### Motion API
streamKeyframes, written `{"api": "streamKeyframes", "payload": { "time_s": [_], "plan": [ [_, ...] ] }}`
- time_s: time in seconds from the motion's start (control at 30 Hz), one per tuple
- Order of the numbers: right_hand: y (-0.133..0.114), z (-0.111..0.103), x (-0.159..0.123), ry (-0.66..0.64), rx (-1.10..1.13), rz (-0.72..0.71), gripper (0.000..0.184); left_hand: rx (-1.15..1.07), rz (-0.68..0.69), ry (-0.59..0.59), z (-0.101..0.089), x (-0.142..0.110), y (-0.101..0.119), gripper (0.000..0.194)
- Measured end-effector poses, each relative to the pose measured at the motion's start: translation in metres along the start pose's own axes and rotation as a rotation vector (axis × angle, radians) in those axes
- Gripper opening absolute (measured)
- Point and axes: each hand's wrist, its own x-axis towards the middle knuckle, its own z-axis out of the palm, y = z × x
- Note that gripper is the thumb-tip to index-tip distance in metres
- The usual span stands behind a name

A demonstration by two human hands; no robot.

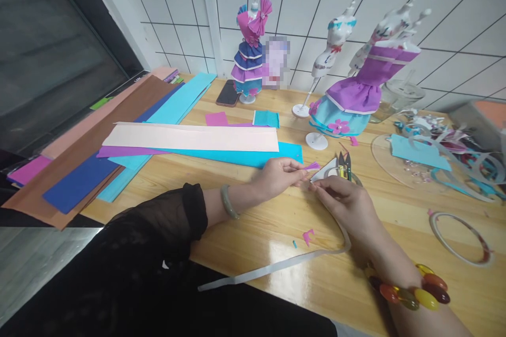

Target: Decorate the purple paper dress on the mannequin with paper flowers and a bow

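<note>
My left hand (279, 176) pinches a small purple piece of pleated paper (312, 166) between thumb and fingertips. Close beside it, my right hand (348, 202) is closed in a pinch; what its fingertips hold is too small to make out. Just beyond those fingertips is a white triangular piece (324, 170), near black-and-yellow thread snips (345, 165) lying on the table. A narrow whitish strip (272, 269) curves from under my right hand toward the table's front edge. Pink paper scraps (308, 237) lie between my forearms.
Long coloured paper sheets (190, 137) cover the left side. At the back stand a dressed mannequin (250, 52), a phone (228, 93), a bare mannequin (334, 47) and a purple-skirted mannequin (356, 89). Trimmings (466, 158) and a tape roll (460, 238) lie right.
</note>
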Motion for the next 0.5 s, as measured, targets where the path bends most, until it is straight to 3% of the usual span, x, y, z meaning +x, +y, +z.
{"api": "streamKeyframes", "payload": {
  "time_s": [0.33,0.5],
  "plan": [
    [-0.0081,-0.0003,0.0,0.031,0.156,0.01,0.019,0.2,0.09,-0.031,0.0001,-0.0025,-0.0046,0.026],
    [-0.0072,0.0037,0.0012,0.067,0.149,0.025,0.021,0.176,0.103,-0.007,0.0034,-0.0033,-0.0017,0.015]
  ]
}}
